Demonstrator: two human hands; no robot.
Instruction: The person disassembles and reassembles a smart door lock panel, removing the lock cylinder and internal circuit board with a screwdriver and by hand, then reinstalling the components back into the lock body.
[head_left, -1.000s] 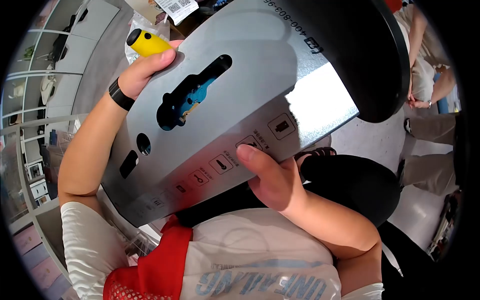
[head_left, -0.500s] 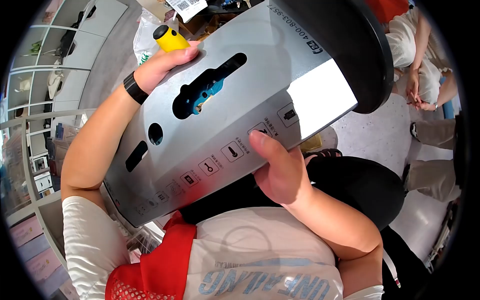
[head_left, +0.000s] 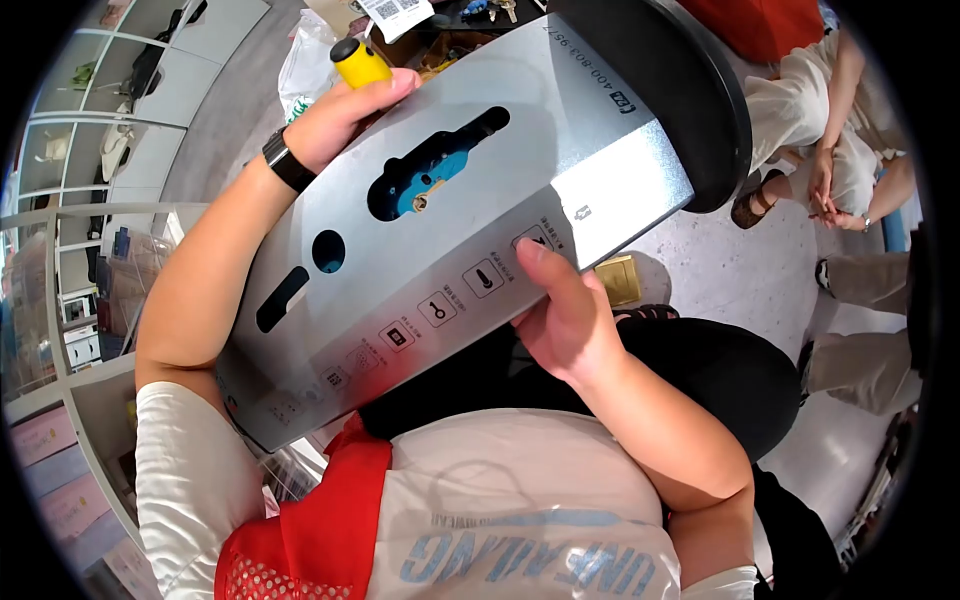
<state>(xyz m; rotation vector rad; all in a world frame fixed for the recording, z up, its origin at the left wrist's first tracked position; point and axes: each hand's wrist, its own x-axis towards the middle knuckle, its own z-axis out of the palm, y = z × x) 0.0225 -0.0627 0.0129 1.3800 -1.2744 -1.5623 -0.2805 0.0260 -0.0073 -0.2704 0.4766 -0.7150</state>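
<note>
A silver metal housing (head_left: 400, 260), with cut-outs on its upper face and printed key, card and handle icons along its near face, lies tilted across my lap. At its far right end is a rounded black base (head_left: 700, 110). My left hand (head_left: 345, 115) is closed around a yellow-handled tool (head_left: 361, 63) with a black end cap; its thumb lies on the housing's far edge and the tool's tip is hidden. My right hand (head_left: 565, 320) grips the near edge, thumb on the icon face and fingers underneath. Inside the largest cut-out shows a blue part (head_left: 440, 180).
Keys (head_left: 505, 10), a white plastic bag (head_left: 305, 60) and a printed code sheet (head_left: 395, 12) lie beyond the housing. White shelving (head_left: 150, 120) stands at left. A seated person's clasped hands (head_left: 840, 205) are at right. A small gold-coloured box (head_left: 617, 280) is on the floor.
The housing has turned slightly in view, its base end shifting left and its other end right. Both hands keep their hold, and the bright reflection on the near face has changed shape.
</note>
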